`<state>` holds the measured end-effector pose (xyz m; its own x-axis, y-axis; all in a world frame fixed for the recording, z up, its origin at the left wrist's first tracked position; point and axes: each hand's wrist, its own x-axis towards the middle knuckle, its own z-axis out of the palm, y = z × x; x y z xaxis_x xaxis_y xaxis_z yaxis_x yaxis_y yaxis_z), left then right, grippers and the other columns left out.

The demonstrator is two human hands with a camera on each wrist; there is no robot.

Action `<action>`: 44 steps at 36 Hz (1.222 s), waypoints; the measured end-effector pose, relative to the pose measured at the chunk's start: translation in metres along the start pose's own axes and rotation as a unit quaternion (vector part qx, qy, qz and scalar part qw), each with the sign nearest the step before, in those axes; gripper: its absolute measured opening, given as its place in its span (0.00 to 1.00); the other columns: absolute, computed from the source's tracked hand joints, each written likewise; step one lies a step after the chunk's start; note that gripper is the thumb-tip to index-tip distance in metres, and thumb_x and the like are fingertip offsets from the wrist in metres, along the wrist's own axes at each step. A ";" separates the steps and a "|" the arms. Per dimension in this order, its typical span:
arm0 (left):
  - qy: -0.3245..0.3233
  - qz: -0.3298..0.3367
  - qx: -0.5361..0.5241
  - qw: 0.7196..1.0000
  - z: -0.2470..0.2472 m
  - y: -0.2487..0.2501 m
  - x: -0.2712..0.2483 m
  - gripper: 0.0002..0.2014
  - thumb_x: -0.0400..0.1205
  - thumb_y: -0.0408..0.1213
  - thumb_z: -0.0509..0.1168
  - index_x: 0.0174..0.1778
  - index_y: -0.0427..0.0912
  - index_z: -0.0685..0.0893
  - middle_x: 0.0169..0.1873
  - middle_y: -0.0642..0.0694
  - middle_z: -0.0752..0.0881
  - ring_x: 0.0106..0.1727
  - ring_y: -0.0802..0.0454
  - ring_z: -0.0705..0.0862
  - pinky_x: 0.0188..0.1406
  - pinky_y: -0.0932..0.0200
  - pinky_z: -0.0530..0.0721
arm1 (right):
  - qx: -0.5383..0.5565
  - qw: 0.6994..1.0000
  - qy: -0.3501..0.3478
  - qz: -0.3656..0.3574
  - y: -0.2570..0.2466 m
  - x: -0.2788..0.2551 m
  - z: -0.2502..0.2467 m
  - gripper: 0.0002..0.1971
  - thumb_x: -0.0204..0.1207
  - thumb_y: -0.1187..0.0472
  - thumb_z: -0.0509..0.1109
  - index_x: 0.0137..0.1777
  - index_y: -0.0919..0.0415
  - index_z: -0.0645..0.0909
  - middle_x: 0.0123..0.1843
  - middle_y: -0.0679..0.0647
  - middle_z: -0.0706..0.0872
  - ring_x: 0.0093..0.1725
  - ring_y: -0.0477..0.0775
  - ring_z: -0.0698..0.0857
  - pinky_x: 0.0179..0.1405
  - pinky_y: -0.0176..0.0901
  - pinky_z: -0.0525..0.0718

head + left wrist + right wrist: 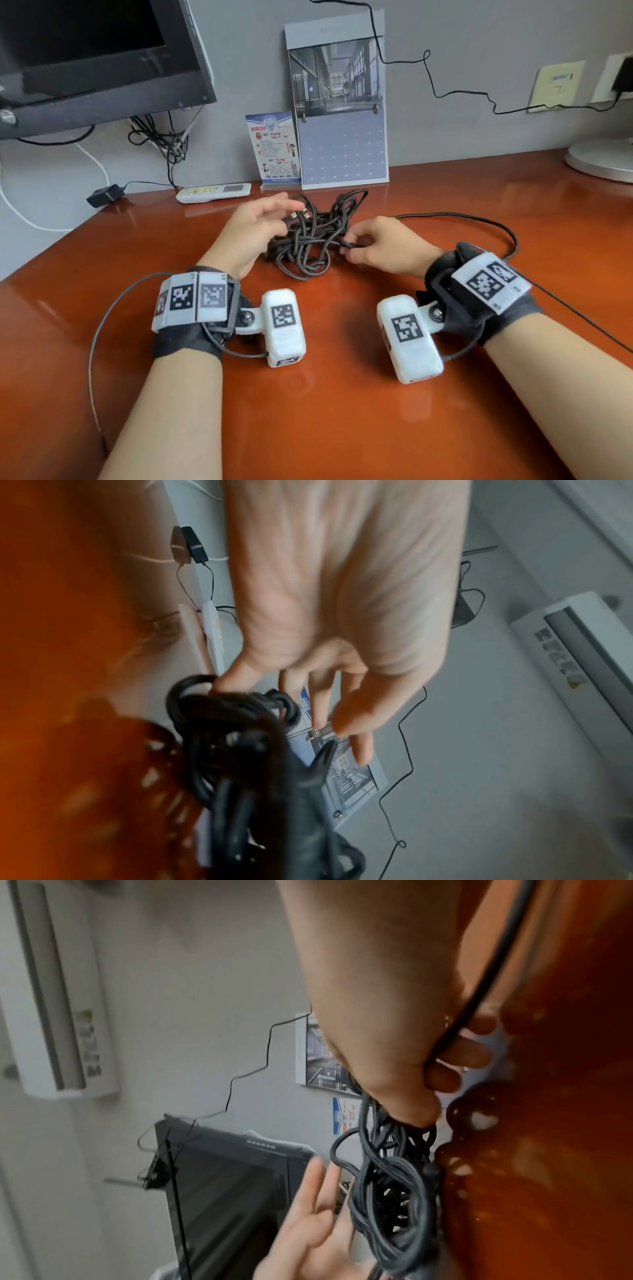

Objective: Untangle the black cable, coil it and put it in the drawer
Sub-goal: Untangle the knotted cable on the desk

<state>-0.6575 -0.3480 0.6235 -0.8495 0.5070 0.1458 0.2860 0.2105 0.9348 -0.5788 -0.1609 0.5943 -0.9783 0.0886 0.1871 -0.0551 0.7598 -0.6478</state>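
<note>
— How many cables on the tabletop (pixel 342 411)?

— One black cable (pixel 310 236), knotted in a single heap between two hands, near the calendar (pixel 342 137).

— And each grip?

— The left hand (pixel 248 231) reaches in, fingers spread and loose. The right hand (pixel 383 246) curls, pinching a strand at the heap's edge.

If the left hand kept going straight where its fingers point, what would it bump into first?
Probably the black cable. The left hand is open, its fingers aimed right over the tangle's top, where a plug end sticks out. It looks almost touching already, though depth is hard to judge. The right hand pinches a strand on the other side.
</note>
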 end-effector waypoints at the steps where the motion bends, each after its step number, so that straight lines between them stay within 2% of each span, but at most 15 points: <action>1: 0.005 0.006 0.009 1.000 -0.001 0.000 -0.001 0.21 0.78 0.18 0.59 0.46 0.50 0.87 0.72 0.55 0.74 0.68 0.58 0.75 0.65 0.49 0.72 | 0.016 0.999 0.028 -0.002 0.002 -0.001 -0.002 0.05 0.73 0.64 0.71 0.41 0.52 0.81 0.33 0.44 0.81 0.32 0.47 0.79 0.34 0.29 0.75; 3: 0.012 0.027 0.043 0.999 -0.001 -0.001 -0.002 0.16 0.79 0.24 0.63 0.41 0.53 0.86 0.68 0.56 0.76 0.66 0.59 0.76 0.63 0.51 0.72 | 0.037 0.996 0.084 -0.008 0.004 -0.001 -0.003 0.10 0.72 0.66 0.70 0.37 0.48 0.77 0.31 0.43 0.79 0.28 0.42 0.76 0.29 0.25 0.71; 5: 0.011 0.067 0.093 0.993 0.002 0.002 -0.003 0.14 0.77 0.28 0.67 0.40 0.55 0.86 0.63 0.57 0.77 0.62 0.61 0.77 0.66 0.57 0.70 | 0.080 0.989 0.120 -0.007 0.003 -0.001 -0.003 0.12 0.74 0.67 0.66 0.34 0.49 0.75 0.29 0.43 0.80 0.26 0.40 0.76 0.31 0.29 0.74; 8: 0.021 0.106 0.186 0.976 0.006 0.005 -0.004 0.10 0.77 0.32 0.69 0.46 0.54 0.87 0.59 0.56 0.75 0.60 0.62 0.74 0.62 0.68 0.64 | 0.096 0.986 0.138 -0.010 -0.005 -0.003 -0.002 0.12 0.75 0.65 0.65 0.32 0.51 0.76 0.28 0.47 0.83 0.28 0.47 0.79 0.38 0.41 0.79; 11: 0.061 0.135 0.257 0.955 0.008 0.005 -0.004 0.06 0.75 0.36 0.72 0.42 0.52 0.88 0.55 0.52 0.75 0.61 0.58 0.67 0.65 0.66 0.59 | 0.083 0.982 0.167 -0.021 -0.014 -0.005 0.000 0.10 0.75 0.63 0.66 0.32 0.53 0.78 0.32 0.52 0.86 0.36 0.55 0.84 0.43 0.45 0.81; 13: 0.065 0.153 0.284 0.944 0.011 0.006 -0.006 0.05 0.73 0.35 0.73 0.38 0.51 0.88 0.48 0.51 0.75 0.55 0.56 0.68 0.57 0.70 0.62 | 0.072 0.976 0.203 -0.024 -0.020 -0.005 0.003 0.09 0.75 0.62 0.65 0.32 0.55 0.78 0.34 0.55 0.87 0.39 0.59 0.85 0.44 0.48 0.81; 15: 0.051 0.156 0.294 0.942 0.013 0.006 -0.006 0.07 0.70 0.32 0.74 0.36 0.50 0.86 0.40 0.54 0.74 0.42 0.62 0.73 0.41 0.76 0.67 | 0.054 0.969 0.240 -0.022 -0.025 -0.005 0.008 0.10 0.74 0.60 0.64 0.31 0.54 0.77 0.33 0.56 0.86 0.39 0.60 0.84 0.43 0.49 0.81; 17: 0.048 0.161 0.309 0.936 0.014 0.005 -0.007 0.09 0.68 0.30 0.74 0.35 0.50 0.87 0.34 0.57 0.76 0.34 0.65 0.74 0.34 0.81 0.67 | 0.034 0.966 0.255 0.007 -0.030 -0.005 0.012 0.11 0.73 0.55 0.64 0.31 0.56 0.77 0.32 0.55 0.85 0.39 0.60 0.82 0.38 0.48 0.79; 20: 0.064 0.181 0.314 0.930 0.015 0.004 -0.007 0.08 0.66 0.29 0.76 0.38 0.46 0.92 0.31 0.58 0.78 0.31 0.63 0.76 0.33 0.79 0.68 | 0.015 0.974 0.215 0.074 -0.035 -0.006 0.014 0.18 0.73 0.44 0.63 0.29 0.56 0.77 0.30 0.52 0.82 0.38 0.58 0.80 0.33 0.45 0.72; 22: 0.073 0.192 0.320 0.925 0.019 0.004 -0.009 0.08 0.66 0.30 0.76 0.39 0.45 0.93 0.32 0.54 0.80 0.32 0.59 0.76 0.35 0.71 0.71 | 0.011 0.978 0.182 0.100 -0.035 -0.007 0.015 0.22 0.73 0.40 0.64 0.27 0.57 0.74 0.29 0.52 0.82 0.37 0.57 0.81 0.32 0.44 0.72; 24: 0.085 0.197 0.324 0.921 0.023 0.005 -0.010 0.08 0.66 0.31 0.77 0.38 0.46 0.93 0.31 0.55 0.80 0.34 0.56 0.78 0.37 0.66 0.72 | 0.021 0.979 0.167 0.111 -0.033 -0.007 0.015 0.22 0.74 0.42 0.65 0.26 0.58 0.72 0.29 0.53 0.82 0.36 0.57 0.80 0.30 0.44 0.71; 28: 0.098 0.192 0.330 0.919 0.026 0.010 -0.012 0.07 0.65 0.34 0.77 0.37 0.47 0.93 0.28 0.64 0.78 0.35 0.57 0.79 0.42 0.66 0.75 | 0.039 0.977 0.174 0.119 -0.033 -0.008 0.013 0.22 0.74 0.49 0.65 0.22 0.57 0.65 0.23 0.50 0.71 0.27 0.51 0.71 0.25 0.44 0.67; 37: 0.143 0.146 0.258 0.944 0.029 0.018 -0.016 0.05 0.64 0.35 0.77 0.33 0.50 0.91 0.24 0.63 0.82 0.30 0.68 0.82 0.30 0.80 0.76 | 0.052 0.967 0.226 0.104 -0.039 -0.010 0.012 0.20 0.73 0.51 0.65 0.25 0.57 0.63 0.23 0.50 0.68 0.26 0.51 0.67 0.27 0.47 0.66; 41: 0.166 0.087 0.111 0.976 0.018 0.015 -0.012 0.09 0.64 0.32 0.77 0.29 0.52 0.89 0.20 0.62 0.85 0.26 0.71 0.80 0.31 0.74 0.77 | 0.081 0.955 0.279 0.058 -0.045 -0.012 0.007 0.20 0.72 0.52 0.66 0.25 0.56 0.62 0.23 0.49 0.67 0.29 0.55 0.66 0.29 0.47 0.65; 44: 0.132 0.040 0.058 0.989 0.014 0.013 -0.012 0.09 0.68 0.29 0.76 0.29 0.49 0.88 0.20 0.62 0.84 0.24 0.71 0.79 0.27 0.75 0.75 | 0.071 0.953 0.292 0.041 -0.047 -0.014 0.008 0.18 0.71 0.53 0.66 0.25 0.56 0.63 0.23 0.49 0.68 0.31 0.57 0.68 0.30 0.46 0.66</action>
<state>-0.6377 -0.3397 0.6290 -0.9038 0.2937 0.3114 0.3928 0.2800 0.8760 -0.5644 -0.2028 0.6159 -0.7047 0.5191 0.4837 -0.0499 0.6438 -0.7635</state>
